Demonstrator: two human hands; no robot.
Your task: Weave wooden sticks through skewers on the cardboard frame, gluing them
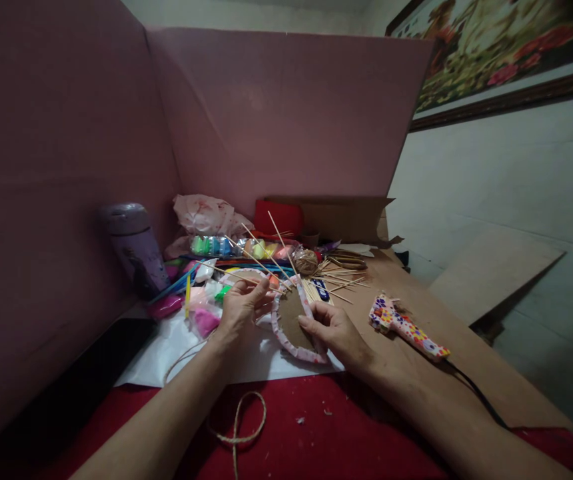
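Both hands hold a small round cardboard frame (294,319) with a pale pink wrapped rim, tilted above a white sheet (176,353). Thin wooden skewers (261,257) stick out of the frame toward the back. My left hand (242,308) pinches the frame's left side where the skewers meet it, fingers closed. On the right rim, my right hand (330,328) grips with thumb and fingers closed. A strand of jute twine (236,427) runs from under the left hand and loops on the red cloth.
A flower-patterned glue gun (406,327) with a black cord lies to the right on brown cardboard (466,373). Behind are loose skewers (339,277), a twine ball (306,261), coloured clay tubs (236,247), a purple tumbler (134,250) and pink partition boards (286,113).
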